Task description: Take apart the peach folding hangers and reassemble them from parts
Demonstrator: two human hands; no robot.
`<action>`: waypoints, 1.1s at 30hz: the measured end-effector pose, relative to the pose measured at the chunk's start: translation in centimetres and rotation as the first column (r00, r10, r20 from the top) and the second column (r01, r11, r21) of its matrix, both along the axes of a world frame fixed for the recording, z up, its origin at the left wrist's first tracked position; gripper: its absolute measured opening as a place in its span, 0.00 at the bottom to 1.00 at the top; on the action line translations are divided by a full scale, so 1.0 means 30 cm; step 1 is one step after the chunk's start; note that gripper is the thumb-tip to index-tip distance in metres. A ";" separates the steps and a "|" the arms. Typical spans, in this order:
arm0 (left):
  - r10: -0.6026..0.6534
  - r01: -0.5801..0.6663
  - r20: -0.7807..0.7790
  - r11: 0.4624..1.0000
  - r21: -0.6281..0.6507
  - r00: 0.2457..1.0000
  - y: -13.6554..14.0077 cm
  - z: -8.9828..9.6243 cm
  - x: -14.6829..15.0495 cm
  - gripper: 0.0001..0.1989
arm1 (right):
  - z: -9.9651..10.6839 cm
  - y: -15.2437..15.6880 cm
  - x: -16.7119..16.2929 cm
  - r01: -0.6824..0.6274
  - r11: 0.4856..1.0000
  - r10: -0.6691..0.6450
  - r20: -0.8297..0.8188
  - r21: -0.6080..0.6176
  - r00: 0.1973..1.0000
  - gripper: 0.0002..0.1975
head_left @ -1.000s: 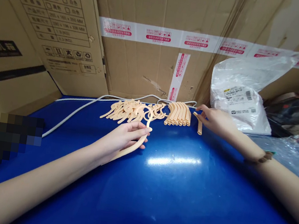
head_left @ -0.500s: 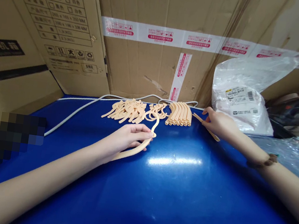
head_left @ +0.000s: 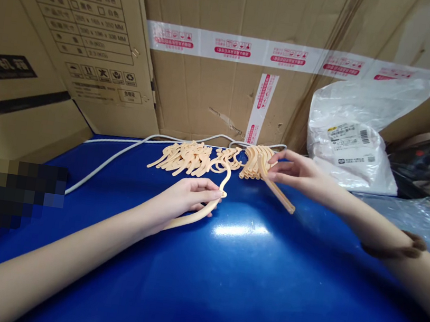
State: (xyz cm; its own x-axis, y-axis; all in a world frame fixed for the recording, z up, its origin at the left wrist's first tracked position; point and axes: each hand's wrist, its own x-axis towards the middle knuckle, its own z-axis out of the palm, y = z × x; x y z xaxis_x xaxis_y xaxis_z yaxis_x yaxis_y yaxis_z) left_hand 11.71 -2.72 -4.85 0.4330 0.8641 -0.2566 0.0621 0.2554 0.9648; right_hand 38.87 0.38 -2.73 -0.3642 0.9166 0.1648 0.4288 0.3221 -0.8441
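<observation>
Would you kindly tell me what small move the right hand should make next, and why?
I would probably bring the right hand and its slender beige piece toward the left hand, since that one holds a curved beige part whose small rounded tip shows, facing the right hand's side.

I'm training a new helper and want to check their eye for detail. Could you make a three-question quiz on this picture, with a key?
1. Which hand is nearer the white plastic bag? A) left; B) right.
2. True or false: the left hand holds a curved cream plastic piece.
3. Fill in: as pictured, the neat row of pieces lies to the ____ of the jumbled heap.

Key: 1. B, the right hand. 2. True. 3. right.
</observation>
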 end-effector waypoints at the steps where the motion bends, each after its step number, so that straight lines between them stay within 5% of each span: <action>1: 0.006 -0.006 -0.004 1.000 -0.002 1.000 -0.001 0.002 0.001 0.09 | -0.004 -0.017 -0.023 -0.043 0.996 0.037 -0.079 -0.083 0.996 0.15; 4: 0.031 -0.031 -0.020 1.000 -0.005 0.999 -0.007 0.007 0.003 0.08 | -0.022 -0.071 -0.085 -0.176 0.926 0.080 -0.280 -0.335 0.957 0.13; 7: 0.040 -0.040 -0.022 0.999 0.000 0.999 -0.010 0.011 0.004 0.08 | -0.036 -0.114 -0.128 -0.288 0.790 0.039 -0.424 -0.542 0.905 0.10; 11: 0.045 -0.045 -0.032 0.999 0.008 0.998 -0.011 0.015 0.005 0.07 | -0.040 -0.145 -0.159 -0.245 0.693 -0.014 -0.352 -0.678 0.936 0.07; 21: 0.023 -0.022 -0.032 0.999 0.026 0.999 -0.004 0.007 0.001 0.08 | -0.055 -0.147 -0.152 -0.255 0.790 0.137 -0.245 -0.558 0.960 0.19; 28: 0.022 -0.021 -0.035 1.000 0.020 0.999 -0.010 0.017 0.003 0.09 | -0.044 -0.140 -0.161 -0.193 0.868 0.110 -0.200 -0.457 0.973 0.15; 33: 0.023 -0.022 -0.030 1.000 0.020 0.999 -0.010 0.013 0.002 0.09 | -0.046 -0.146 -0.157 -0.177 0.963 0.190 0.049 -0.204 0.981 0.13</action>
State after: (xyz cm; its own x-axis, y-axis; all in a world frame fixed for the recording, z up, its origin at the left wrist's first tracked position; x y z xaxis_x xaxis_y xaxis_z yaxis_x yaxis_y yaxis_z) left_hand 11.76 -3.02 -4.45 0.4057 0.8785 -0.2524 0.0856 0.2384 0.9674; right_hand 34.16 -4.01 -4.12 -0.5331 0.8449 -0.0438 0.4358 0.2298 -0.8702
